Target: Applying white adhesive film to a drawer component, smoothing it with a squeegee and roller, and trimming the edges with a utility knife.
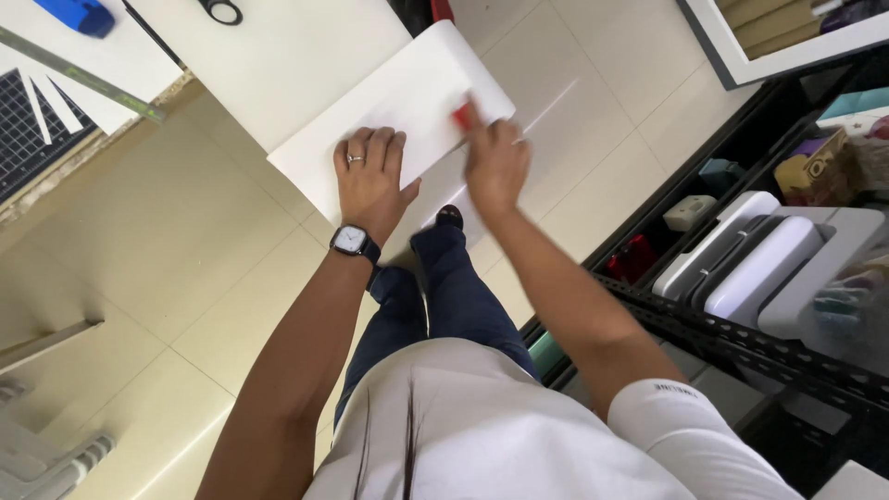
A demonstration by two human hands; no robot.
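A white sheet of paper hangs over the edge of a white table. My left hand, wearing a ring and a wristwatch, lies flat on the sheet with fingers spread, pressing it down. My right hand is blurred at the sheet's right edge and grips a small red object; what it is I cannot tell. Below the hands I see my legs in blue jeans and a dark shoe on the tiled floor.
A metal ruler, a blue tool, a black handle and a dark gridded cutting mat lie on the table at the top left. A black metal shelf with boxes and white cases stands on the right.
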